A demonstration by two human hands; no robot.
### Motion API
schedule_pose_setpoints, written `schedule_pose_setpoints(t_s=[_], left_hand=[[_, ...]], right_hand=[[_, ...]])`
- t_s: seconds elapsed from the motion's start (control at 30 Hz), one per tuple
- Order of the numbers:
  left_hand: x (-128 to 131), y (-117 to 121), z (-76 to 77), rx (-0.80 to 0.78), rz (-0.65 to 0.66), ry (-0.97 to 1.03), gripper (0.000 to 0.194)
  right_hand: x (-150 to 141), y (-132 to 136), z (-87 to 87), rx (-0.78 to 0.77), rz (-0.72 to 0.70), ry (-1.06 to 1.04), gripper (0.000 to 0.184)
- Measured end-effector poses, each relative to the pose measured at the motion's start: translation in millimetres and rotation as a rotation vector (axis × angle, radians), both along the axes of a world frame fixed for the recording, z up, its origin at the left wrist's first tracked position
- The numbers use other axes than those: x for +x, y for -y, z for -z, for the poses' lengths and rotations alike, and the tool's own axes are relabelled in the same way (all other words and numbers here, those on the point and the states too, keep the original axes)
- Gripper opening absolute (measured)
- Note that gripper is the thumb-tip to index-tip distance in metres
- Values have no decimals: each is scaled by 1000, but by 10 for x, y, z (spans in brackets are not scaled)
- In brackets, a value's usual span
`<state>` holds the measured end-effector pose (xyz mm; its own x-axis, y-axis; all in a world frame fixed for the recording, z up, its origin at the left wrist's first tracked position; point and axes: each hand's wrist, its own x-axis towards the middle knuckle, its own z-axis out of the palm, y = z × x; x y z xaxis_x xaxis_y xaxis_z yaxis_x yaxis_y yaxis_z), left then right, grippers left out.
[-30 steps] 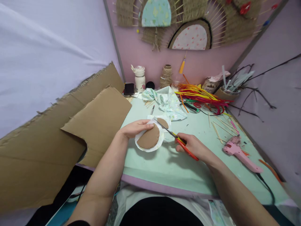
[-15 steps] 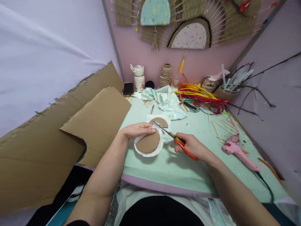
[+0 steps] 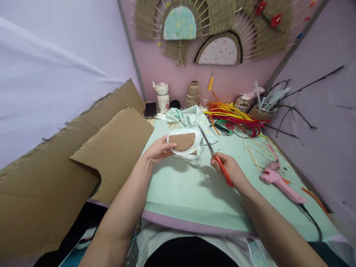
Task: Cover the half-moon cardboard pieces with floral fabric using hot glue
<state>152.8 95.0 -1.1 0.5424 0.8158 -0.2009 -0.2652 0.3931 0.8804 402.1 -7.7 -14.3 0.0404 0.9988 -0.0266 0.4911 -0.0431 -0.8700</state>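
Note:
My left hand (image 3: 160, 149) pinches the left edge of a half-round piece of brown cardboard (image 3: 182, 142), with the thumb on top. White cloth backs the cardboard and sticks out as a border around it. The piece is held above the table, its straight side facing away from me. My right hand (image 3: 228, 167) grips scissors (image 3: 221, 168) with red handles. Their blades are together and point up and left, just right of the cloth border, not cutting it. Beneath the held piece, more white cloth and a bit of brown cardboard show, mostly hidden.
Large cardboard sheets (image 3: 115, 142) lean at the left. Patterned cloth (image 3: 191, 115), a white bottle (image 3: 162, 98), a twine spool (image 3: 193, 94) and red and yellow strands (image 3: 236, 118) lie at the back. A pink glue gun (image 3: 280, 181) and thin sticks (image 3: 254, 157) lie at right.
My left hand has turned the cardboard piece so its straight side faces away, and lifted it over the other piece. The scissors have closed and swung more upright, slightly right.

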Motion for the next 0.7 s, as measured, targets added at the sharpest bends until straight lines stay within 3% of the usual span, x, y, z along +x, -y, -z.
schedule_pose_setpoints(t_s=[0.13, 0.3, 0.7], left_hand=[[146, 0, 32, -79, -239, 151, 30], [323, 89, 16, -231, -295, 362, 36], [379, 139, -45, -313, -463, 486, 26]], right_hand=[[-72, 19, 21, -5, 18, -62, 24], [-214, 65, 17, -46, -17, -106, 22], [-231, 53, 110, -79, -43, -113, 26]])
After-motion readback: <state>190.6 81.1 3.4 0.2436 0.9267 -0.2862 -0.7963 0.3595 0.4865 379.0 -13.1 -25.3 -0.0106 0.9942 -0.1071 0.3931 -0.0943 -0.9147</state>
